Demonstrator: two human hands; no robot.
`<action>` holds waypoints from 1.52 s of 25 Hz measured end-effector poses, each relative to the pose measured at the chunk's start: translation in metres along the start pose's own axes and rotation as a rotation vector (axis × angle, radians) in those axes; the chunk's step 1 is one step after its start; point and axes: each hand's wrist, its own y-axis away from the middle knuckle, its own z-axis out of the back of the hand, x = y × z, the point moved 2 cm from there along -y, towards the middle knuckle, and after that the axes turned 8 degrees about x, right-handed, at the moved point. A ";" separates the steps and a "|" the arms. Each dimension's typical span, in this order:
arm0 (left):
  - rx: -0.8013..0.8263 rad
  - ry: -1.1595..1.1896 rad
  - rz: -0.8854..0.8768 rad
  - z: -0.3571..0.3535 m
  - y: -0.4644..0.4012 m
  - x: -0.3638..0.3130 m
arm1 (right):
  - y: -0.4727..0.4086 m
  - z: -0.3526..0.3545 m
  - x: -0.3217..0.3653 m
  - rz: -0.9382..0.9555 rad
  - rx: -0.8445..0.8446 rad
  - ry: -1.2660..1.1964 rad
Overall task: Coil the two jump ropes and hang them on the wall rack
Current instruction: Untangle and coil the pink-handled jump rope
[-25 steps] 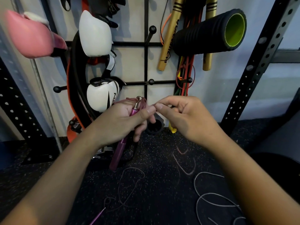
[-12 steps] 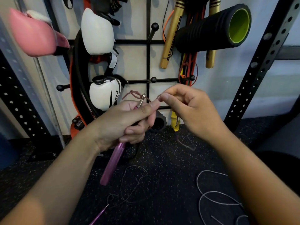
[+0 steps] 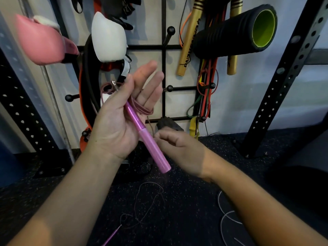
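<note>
My left hand (image 3: 127, 110) is palm up with fingers spread. A pink jump rope handle (image 3: 148, 139) lies across the palm, pinned by the thumb, and several turns of thin maroon cord (image 3: 142, 108) are wound around the fingers. My right hand (image 3: 179, 150) sits just below and right of the handle, fingers pinched on the cord that drops to the floor. The rest of that cord (image 3: 150, 197) lies loose on the dark floor with the second pink handle (image 3: 113, 235). A white jump rope (image 3: 225, 215) lies in loops at lower right. The black wall rack (image 3: 164, 50) is ahead.
On the rack hang white boxing gloves (image 3: 109, 38), a pink glove (image 3: 40, 41), gold sticks (image 3: 188, 47), a black and green foam roller (image 3: 234, 32) and coloured resistance bands (image 3: 205, 89). Bare pegs (image 3: 170, 88) stick out mid-rack. A perforated black upright (image 3: 284, 73) stands at right.
My left hand has turned palm up and opened its fingers, showing the wound cord. My right hand dropped from beside the left fingertips to below the handle.
</note>
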 end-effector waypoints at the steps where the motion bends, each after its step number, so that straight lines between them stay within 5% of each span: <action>1: -0.059 -0.146 -0.034 0.003 0.001 0.000 | 0.000 0.001 0.001 -0.002 0.018 -0.029; 7: -0.001 -0.936 0.129 0.004 0.007 0.005 | 0.004 0.005 0.001 0.003 -0.040 -0.105; 15: 0.073 -1.445 0.243 0.007 0.011 0.010 | 0.010 0.025 0.013 -0.192 -0.048 -0.180; 20: 0.144 -1.448 0.489 0.008 0.014 0.014 | 0.019 0.058 0.018 -0.158 -0.147 0.052; 26: 0.295 -0.761 0.570 0.014 0.014 0.016 | 0.017 0.058 0.025 0.038 -0.284 0.122; 30: 0.300 -0.914 0.508 0.014 0.016 0.016 | 0.017 0.058 0.023 0.027 -0.247 0.103; 35: 0.226 -1.060 0.438 0.014 0.014 0.020 | 0.018 0.063 0.016 -0.124 -0.300 -0.396; 38: 0.242 -0.990 0.533 0.013 0.018 0.024 | 0.021 0.062 0.019 -0.058 -0.268 -0.292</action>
